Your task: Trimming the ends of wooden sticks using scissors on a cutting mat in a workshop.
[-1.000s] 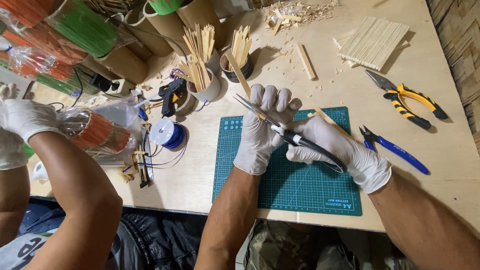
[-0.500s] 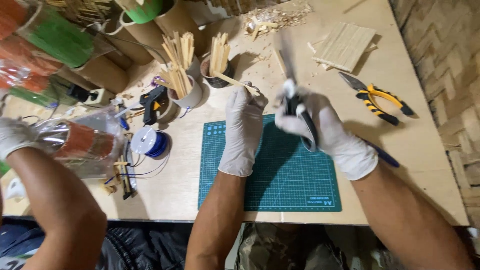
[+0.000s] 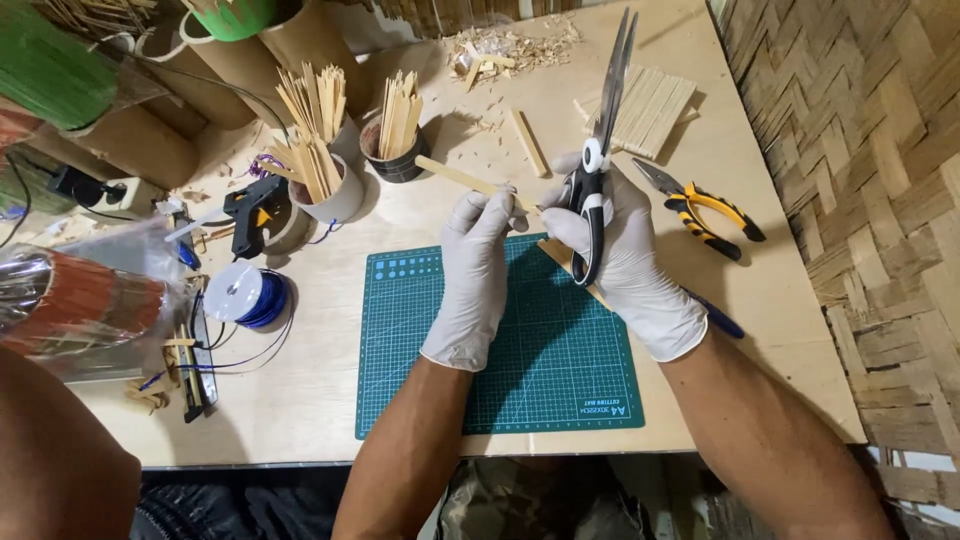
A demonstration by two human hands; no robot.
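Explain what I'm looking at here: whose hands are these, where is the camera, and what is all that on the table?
There is no machine: a person wears a camera on the head, so you look down on their own gloved hands. The left hand pinches a thin wooden stick. The right hand holds scissors with the blades pointing away, and its grip also touches the stick. Under them lies a green cutting mat on a wooden table. Around it: cups of wooden sticks, a glue gun, a spool of blue wire, yellow-handled pliers and a panel of joined sticks.
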